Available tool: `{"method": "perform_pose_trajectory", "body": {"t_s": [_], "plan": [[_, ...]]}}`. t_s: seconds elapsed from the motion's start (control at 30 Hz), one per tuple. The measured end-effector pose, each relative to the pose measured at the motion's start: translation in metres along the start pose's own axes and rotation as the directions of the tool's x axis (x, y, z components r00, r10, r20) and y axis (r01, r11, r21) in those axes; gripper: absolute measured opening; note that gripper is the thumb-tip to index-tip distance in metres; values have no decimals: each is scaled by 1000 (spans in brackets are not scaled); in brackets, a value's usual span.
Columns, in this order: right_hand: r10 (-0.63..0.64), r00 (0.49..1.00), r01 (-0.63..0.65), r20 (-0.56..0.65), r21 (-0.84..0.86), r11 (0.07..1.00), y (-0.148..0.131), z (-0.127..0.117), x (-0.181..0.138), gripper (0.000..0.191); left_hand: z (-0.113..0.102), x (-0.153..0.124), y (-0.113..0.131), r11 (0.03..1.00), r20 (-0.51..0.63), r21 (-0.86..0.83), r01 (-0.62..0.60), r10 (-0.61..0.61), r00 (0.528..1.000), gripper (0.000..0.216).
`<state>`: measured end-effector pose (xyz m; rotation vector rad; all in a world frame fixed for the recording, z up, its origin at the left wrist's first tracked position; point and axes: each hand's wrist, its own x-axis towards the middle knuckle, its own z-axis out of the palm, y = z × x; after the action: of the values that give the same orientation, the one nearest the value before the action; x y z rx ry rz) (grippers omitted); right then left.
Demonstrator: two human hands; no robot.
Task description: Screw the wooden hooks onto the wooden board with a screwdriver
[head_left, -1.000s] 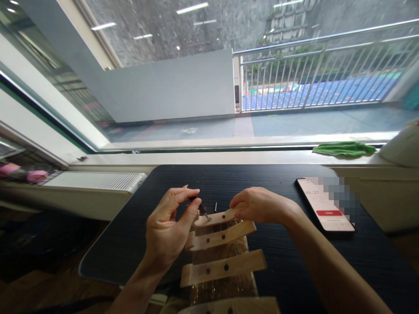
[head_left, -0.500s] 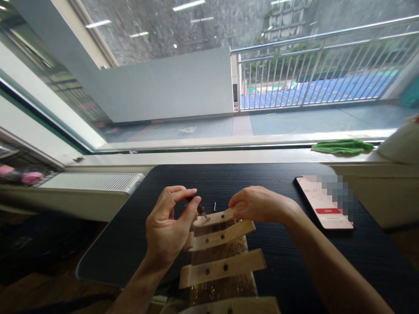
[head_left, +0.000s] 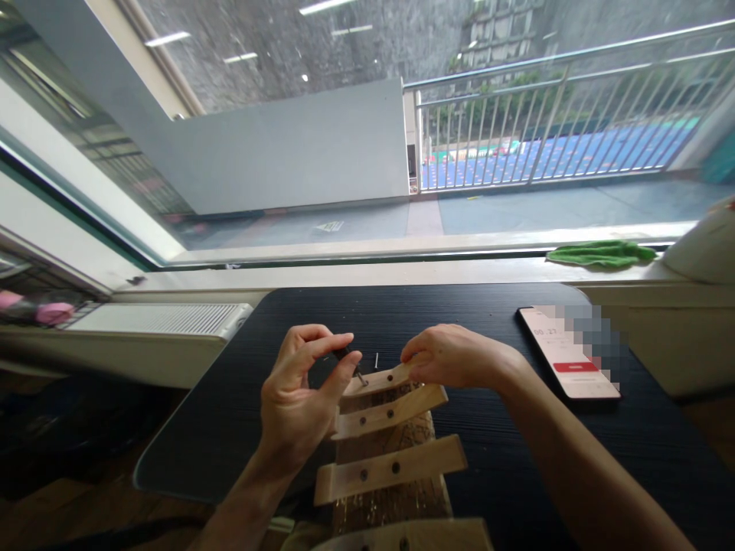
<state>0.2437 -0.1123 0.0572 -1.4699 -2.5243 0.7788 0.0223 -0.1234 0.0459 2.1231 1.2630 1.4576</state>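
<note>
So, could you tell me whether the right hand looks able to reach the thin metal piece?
Probably yes: the thin metal piece rests close by on the black table, nothing visibly between, though the right hand would need to release the wooden slat.

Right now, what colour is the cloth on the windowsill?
The cloth is bright green, seen in the head view.

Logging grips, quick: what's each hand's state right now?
Left hand: closed, pinching a dark-handled screwdriver between thumb and fingers.
Right hand: closed, gripping the right end of the farthest wooden strip.
</note>
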Motion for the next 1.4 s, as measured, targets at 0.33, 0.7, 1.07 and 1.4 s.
{"method": "perform_pose_trajectory", "body": {"t_s": [0.33,0.7,1.07,1.4], "plan": [[-2,1000,2,1,-10,1000,-1,0,1,32,1,3,-1,1000,-55,-7,-14,14,998,16],[-6,1000,6,-1,3,1000,1,2,2,30,-2,3,0,1000,16,15,-10,10,1000,21],[-14,1000,14,-7,-20,1000,-1,0,0,33,-6,1,2,1000,84,12,0,-1,996,24],[-19,1000,19,-13,-10,1000,1,2,2,33,2,-1,-2,998,-22,69,-11,12,1000,25]]}}
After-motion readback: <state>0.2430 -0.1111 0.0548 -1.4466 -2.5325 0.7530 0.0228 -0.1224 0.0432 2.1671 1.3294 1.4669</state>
